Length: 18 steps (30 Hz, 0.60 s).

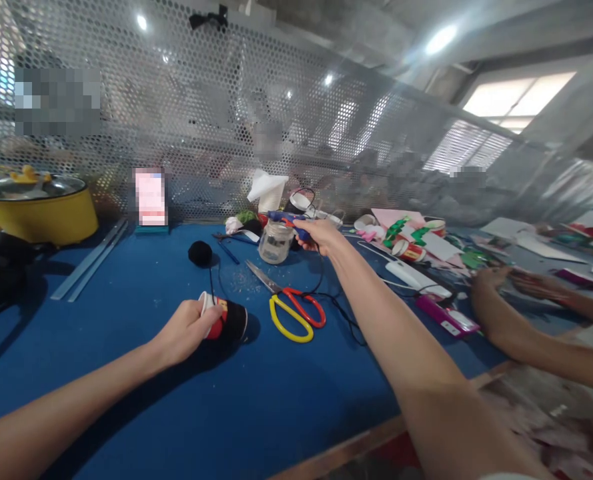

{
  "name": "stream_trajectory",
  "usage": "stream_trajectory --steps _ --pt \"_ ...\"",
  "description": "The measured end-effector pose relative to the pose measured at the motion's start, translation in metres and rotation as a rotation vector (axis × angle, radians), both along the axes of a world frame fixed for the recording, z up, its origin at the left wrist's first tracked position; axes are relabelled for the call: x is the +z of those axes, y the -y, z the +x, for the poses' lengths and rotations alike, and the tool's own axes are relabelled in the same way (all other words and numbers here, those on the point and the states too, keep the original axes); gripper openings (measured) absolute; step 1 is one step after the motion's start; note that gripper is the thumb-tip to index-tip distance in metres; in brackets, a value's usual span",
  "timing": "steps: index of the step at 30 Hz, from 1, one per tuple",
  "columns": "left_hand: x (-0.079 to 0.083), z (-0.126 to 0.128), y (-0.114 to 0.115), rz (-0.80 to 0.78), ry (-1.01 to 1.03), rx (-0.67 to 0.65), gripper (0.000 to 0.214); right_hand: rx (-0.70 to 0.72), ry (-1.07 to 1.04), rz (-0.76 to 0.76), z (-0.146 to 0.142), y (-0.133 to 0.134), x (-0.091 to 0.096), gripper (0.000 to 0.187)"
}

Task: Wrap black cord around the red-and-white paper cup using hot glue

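Observation:
My left hand [189, 328] is closed round a paper cup [225, 319] lying on its side on the blue table [176, 413]; the cup is partly wrapped in black yarn. A strand runs from it to a black yarn ball [200, 253] farther back. My right hand [317, 236] is stretched far forward and grips a blue glue gun [289, 221], held over a small glass jar [275, 241]. Its black cord [336, 303] trails back across the table. Scissors [290, 303] with yellow and red handles lie between my arms.
A perforated metal screen [226, 120] closes off the back. A yellow pot [33, 207] stands at far left, with clear sticks [93, 260] beside it. Another person's hands [496, 287] work at the right among paper scraps, tape rolls [409, 250] and a pink box [446, 317].

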<state>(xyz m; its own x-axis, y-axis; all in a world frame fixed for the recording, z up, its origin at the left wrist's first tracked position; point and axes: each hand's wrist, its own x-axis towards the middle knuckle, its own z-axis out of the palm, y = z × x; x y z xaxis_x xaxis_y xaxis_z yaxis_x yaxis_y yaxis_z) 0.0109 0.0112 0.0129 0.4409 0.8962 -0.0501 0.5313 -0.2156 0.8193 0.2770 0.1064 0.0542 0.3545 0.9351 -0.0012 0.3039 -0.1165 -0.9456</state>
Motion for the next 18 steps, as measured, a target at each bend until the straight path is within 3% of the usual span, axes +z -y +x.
stream_trajectory --steps 6,12,18 --pt "-0.003 -0.002 -0.002 0.0 -0.006 -0.002 0.033 -0.021 -0.146 0.238 -0.009 0.008 -0.002 0.012" --pt "-0.002 -0.002 -0.002 -0.019 0.012 0.008 0.033 0.089 -0.292 0.439 -0.025 0.058 0.01 0.013" --pt "-0.003 -0.003 -0.003 -0.052 0.016 -0.038 0.033 0.374 -0.322 0.148 -0.041 0.109 0.003 0.009"
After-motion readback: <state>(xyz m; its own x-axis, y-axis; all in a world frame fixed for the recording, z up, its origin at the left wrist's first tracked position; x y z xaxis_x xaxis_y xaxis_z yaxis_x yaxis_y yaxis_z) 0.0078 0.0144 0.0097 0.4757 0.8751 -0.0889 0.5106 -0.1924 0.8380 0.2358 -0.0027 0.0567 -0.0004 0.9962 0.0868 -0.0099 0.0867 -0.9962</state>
